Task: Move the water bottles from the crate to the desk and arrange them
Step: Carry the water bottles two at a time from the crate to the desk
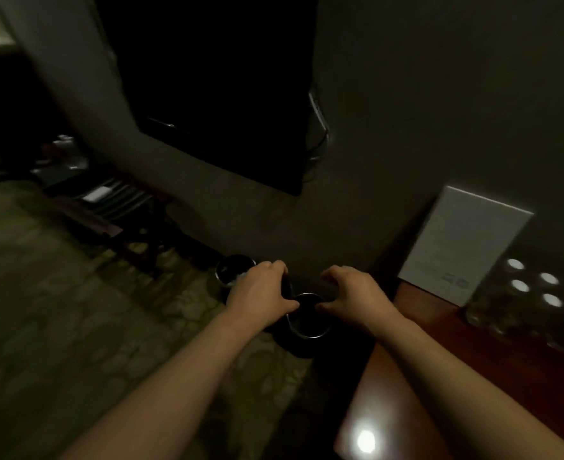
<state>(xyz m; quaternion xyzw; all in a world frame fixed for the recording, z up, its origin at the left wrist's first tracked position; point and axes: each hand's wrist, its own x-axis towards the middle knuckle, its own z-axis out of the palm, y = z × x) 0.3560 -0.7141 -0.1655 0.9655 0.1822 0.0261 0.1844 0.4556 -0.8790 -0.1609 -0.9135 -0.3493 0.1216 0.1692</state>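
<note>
Reddish-brown wood marks the desk (pixel 492 386) at the lower right of the frame, and on it, at the right edge, a cluster of water bottles (pixel 536 293) with white caps is seen standing beside a white box (pixel 463 240) leaned against the wall. No crate can be made out in the dim, blurred picture. Both hands are held low at the centre of the frame, over the patterned carpet (pixel 75 310) just left of the desk's edge. The left hand (pixel 260 293) is curled, its fingers bent round something dark that cannot be identified; the right hand (pixel 353 293) is clawed, fingers bent downward, and whether anything is gripped by it cannot be told. Between and below them a round, dark, metal-rimmed container (pixel 307 322) is seen, with a second one (pixel 232 270) just left of the left hand. The step in hand is judged to be a reach down beside the desk for more bottles, some having already been set out. Next, a firm hold on a bottle would be needed, then a lift to the right onto the desk beside the cluster.
</note>
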